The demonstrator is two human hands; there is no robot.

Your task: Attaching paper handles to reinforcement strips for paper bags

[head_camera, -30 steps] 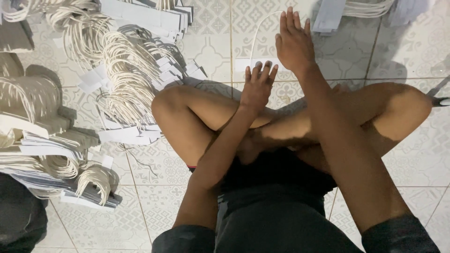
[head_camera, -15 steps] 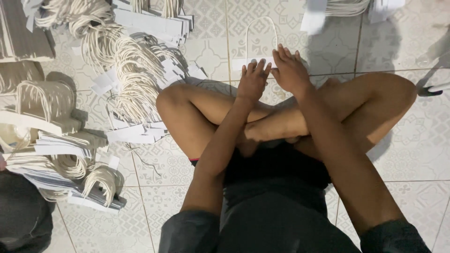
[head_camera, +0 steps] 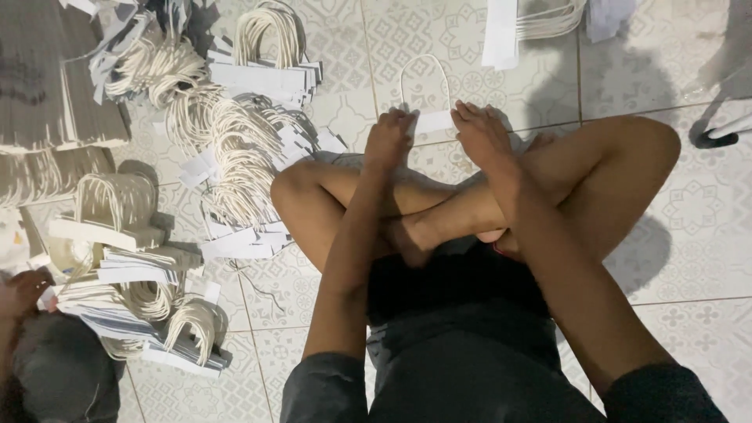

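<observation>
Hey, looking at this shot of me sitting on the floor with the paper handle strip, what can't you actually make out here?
Head view only:
- Paper strip: both ends hidden under the left hand and right hand; grip unclear.
- Fingertips: turned away from the camera.
- Stack of handles: cut off by the top edge.
- Another person's hand: cut off by the left edge.
- Dark object: cut off by the right edge, kind unclear.

No sealed packages, signs or screens in view; only unfolded packaging parts: white paper strips with looped cord handles [head_camera: 235, 157] heaped on the tiled floor at left, beside grey flat card stacks [head_camera: 55, 86] at the upper left.
</observation>
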